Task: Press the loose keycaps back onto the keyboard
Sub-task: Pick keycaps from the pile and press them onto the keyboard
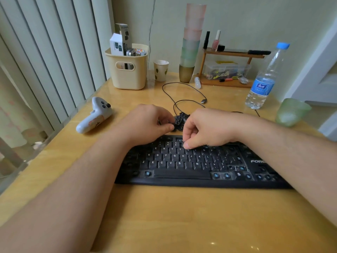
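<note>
Two hands: left hand (149, 121) pinching at keycaps (179, 119) (uncountable pile), right hand (204, 128) fingertips pressing one keyboard (191, 161).

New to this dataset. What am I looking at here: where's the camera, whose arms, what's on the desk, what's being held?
No robot: one head-worn wide-angle camera looks down at a person's bare arms. On the wooden desk lies a black keyboard with several keys missing, blue switch stems showing. Behind it sits a small pile of loose keycaps. The left hand pinches a keycap at the pile; the right hand, fingers curled, presses down on the upper key rows. Also there: a white controller, cream basket, water bottle, cable.
</note>
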Action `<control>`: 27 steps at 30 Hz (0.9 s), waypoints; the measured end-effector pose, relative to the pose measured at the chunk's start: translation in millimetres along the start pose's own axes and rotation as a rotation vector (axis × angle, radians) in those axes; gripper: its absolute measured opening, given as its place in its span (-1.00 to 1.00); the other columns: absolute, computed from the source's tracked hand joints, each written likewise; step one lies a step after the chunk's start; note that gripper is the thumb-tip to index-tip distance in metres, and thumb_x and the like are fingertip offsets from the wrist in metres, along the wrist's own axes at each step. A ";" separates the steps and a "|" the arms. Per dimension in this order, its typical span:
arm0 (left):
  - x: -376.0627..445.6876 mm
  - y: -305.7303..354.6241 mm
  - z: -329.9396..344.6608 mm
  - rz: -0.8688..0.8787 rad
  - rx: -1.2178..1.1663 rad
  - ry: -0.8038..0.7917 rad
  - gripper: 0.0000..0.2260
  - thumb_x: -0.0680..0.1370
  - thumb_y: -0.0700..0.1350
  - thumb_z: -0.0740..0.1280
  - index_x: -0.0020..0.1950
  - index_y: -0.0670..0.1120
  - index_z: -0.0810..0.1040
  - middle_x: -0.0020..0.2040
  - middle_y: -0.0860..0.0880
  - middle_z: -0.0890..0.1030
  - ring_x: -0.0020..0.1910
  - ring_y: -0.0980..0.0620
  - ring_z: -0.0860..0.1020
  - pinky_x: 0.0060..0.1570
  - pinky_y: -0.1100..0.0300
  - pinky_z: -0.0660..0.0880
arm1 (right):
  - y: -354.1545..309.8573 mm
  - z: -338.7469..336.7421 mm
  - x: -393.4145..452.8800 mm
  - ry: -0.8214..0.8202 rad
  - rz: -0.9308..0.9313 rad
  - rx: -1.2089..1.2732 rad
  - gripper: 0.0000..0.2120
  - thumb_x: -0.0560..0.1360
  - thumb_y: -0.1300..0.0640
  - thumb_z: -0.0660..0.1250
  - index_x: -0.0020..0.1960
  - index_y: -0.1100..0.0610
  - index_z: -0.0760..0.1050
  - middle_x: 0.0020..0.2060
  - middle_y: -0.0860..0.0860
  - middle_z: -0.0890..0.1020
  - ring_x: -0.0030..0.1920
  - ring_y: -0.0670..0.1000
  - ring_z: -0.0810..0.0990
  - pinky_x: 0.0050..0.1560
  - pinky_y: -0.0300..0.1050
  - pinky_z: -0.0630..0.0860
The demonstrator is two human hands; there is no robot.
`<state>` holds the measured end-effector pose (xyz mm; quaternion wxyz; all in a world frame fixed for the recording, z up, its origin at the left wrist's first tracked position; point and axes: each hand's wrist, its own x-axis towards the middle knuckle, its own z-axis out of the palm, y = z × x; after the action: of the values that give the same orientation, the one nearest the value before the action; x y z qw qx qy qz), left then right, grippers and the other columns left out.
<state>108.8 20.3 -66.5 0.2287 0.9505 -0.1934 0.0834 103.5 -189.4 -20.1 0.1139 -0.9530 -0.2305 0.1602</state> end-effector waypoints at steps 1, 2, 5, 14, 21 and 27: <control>-0.2 -0.7 0.6 0.007 -0.005 0.004 -0.79 0.58 0.10 0.43 0.21 0.17 0.69 -0.11 0.21 0.64 -0.07 0.18 0.57 -0.14 0.42 0.39 | -1.3 0.3 -0.8 0.001 0.009 0.004 -0.90 0.47 -0.08 0.55 -0.16 -0.09 0.69 -0.34 -0.22 0.66 -0.23 -0.07 0.64 -0.15 -0.07 0.60; -0.3 -0.9 1.3 0.015 -0.010 0.007 -0.79 0.58 0.10 0.43 0.20 0.16 0.69 -0.14 0.22 0.62 -0.08 0.19 0.56 -0.16 0.49 0.35 | -2.6 0.8 -1.6 0.003 0.018 0.004 -0.90 0.47 -0.07 0.55 -0.16 -0.09 0.70 -0.35 -0.24 0.65 -0.24 -0.12 0.62 -0.18 -0.12 0.54; -0.9 1.0 2.2 0.039 -0.021 0.008 -0.80 0.58 0.08 0.44 0.18 0.14 0.69 -0.20 0.25 0.58 -0.13 0.21 0.54 -0.17 0.55 0.31 | -6.7 4.1 -3.0 0.037 0.053 -0.001 -0.90 0.45 -0.04 0.58 -0.19 -0.08 0.70 -0.37 -0.26 0.65 -0.24 -0.17 0.59 -0.21 -0.19 0.45; -3.3 10.7 3.4 0.039 -0.111 -0.104 -0.89 0.45 0.12 0.55 -0.17 0.13 0.70 -0.31 0.17 0.60 -0.27 0.36 0.50 -0.34 0.48 0.35 | -23.2 3.4 5.0 0.027 0.236 0.055 -0.89 0.42 0.06 0.62 -0.18 0.00 0.70 -0.18 -0.06 0.70 -0.07 -0.01 0.63 -0.05 -0.08 0.57; -2.9 13.6 5.9 0.059 -0.080 -0.119 -0.90 0.46 0.11 0.55 -0.13 0.14 0.71 -0.23 0.16 0.65 -0.24 0.33 0.52 -0.28 0.44 0.35 | -24.3 -2.3 5.9 -0.038 0.297 0.156 -0.93 0.47 0.16 0.57 -0.15 0.05 0.70 -0.09 0.00 0.70 0.01 0.00 0.61 0.10 -0.03 0.55; -3.3 13.9 6.3 0.061 -0.082 -0.116 -0.91 0.46 0.10 0.56 -0.14 0.13 0.71 -0.28 0.17 0.62 -0.24 0.36 0.51 -0.31 0.49 0.35 | -26.1 1.2 11.2 -0.014 0.319 0.147 -0.94 0.47 0.18 0.56 -0.14 0.08 0.70 -0.10 0.03 0.70 0.00 0.05 0.62 0.05 -0.04 0.55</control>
<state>100.6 7.0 -67.3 0.2532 0.9372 -0.2385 0.0272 102.0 -161.3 -16.5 0.1549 -0.9655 -0.0647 0.1991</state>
